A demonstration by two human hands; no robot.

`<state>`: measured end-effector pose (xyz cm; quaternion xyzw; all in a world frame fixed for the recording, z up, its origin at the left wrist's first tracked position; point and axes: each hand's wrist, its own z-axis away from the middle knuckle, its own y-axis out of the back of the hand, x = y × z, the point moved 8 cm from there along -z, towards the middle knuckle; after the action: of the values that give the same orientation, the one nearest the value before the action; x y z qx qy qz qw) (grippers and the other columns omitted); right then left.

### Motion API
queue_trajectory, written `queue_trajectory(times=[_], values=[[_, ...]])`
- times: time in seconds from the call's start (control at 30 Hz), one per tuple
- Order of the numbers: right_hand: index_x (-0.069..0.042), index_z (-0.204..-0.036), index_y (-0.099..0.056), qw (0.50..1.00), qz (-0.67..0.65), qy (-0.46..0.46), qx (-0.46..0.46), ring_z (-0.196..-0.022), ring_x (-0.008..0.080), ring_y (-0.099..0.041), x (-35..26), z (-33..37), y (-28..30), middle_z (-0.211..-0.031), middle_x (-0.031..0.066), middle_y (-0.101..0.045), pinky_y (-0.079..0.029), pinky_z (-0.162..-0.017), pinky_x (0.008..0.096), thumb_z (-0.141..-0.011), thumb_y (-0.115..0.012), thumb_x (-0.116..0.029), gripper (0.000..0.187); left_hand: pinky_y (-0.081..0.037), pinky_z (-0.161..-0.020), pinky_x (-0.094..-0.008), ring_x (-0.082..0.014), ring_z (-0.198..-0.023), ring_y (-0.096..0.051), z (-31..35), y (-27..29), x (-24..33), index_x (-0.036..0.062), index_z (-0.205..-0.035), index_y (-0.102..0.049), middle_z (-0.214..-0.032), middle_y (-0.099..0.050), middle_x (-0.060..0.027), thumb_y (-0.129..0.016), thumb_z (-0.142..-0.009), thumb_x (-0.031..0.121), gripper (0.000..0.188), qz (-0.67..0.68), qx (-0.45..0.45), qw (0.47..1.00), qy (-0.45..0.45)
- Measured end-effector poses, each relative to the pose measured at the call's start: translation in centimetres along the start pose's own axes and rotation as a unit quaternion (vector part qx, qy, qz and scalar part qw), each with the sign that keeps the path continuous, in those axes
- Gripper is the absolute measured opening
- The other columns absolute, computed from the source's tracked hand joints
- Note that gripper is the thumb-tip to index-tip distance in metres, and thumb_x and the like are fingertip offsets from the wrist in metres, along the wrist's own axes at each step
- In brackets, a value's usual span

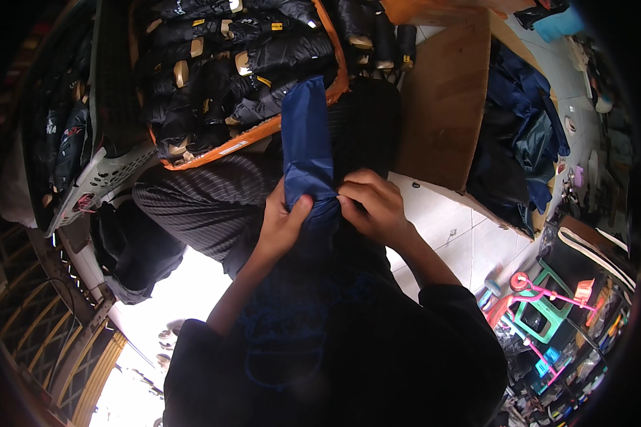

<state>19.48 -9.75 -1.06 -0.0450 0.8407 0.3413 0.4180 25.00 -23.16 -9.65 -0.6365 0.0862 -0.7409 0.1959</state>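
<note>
A long, flat, dark blue fabric sleeve (308,135) stretches away from me above my lap, its near end bunched up. My left hand (283,219) grips that near end from the left side, thumb lying on top of the cloth. On the right, my right hand (372,205) has its fingers closed in a pinch at the sleeve's right edge. Whether anything is inside the sleeve is hidden. Just beyond it stands an orange-rimmed crate (242,141), packed with black fabric-wrapped bundles (285,55) that look like folded umbrellas with pale handle ends.
At the left, a grey perforated basket (114,174) holds more dark bundles. A cardboard box (445,107) on the right contains dark blue and black cloth (516,99). Pink tricycle parts (541,292) and a green plastic stool (548,313) lie at the lower right.
</note>
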Motion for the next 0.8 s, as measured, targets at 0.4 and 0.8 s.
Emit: queue_trajectory(times=[0.4,0.8], values=[[-0.001,-0.094,-0.059,0.986,-0.090,-0.077,-0.114,-0.077,0.0259,-0.064,0.9,-1.1,-0.1,-0.091,0.0099,-0.059,-0.051,-0.064,0.0328,-0.083,-0.067,0.001,0.014,-0.048,-0.085,-0.0265,-0.0103,-0.091,-0.061,0.0,0.7,-1.9,-0.0003,-0.110,-0.060,-0.098,-0.066,-0.0030,-0.078,-0.073,0.008,0.042,0.034,-0.022,0.997,0.067],[-0.003,-0.087,-0.063,0.904,-0.333,-0.258,-0.074,-0.086,0.0187,-0.065,4.3,0.5,-2.3,-0.095,0.0074,-0.063,-0.051,-0.073,0.0296,-0.077,-0.071,0.006,0.016,-0.047,-0.080,-0.0245,-0.0098,-0.086,-0.060,0.4,0.6,-1.5,0.0000,-0.107,-0.063,-0.094,-0.065,-0.0021,-0.076,-0.075,0.016,0.038,0.095,-0.033,0.991,0.093]])
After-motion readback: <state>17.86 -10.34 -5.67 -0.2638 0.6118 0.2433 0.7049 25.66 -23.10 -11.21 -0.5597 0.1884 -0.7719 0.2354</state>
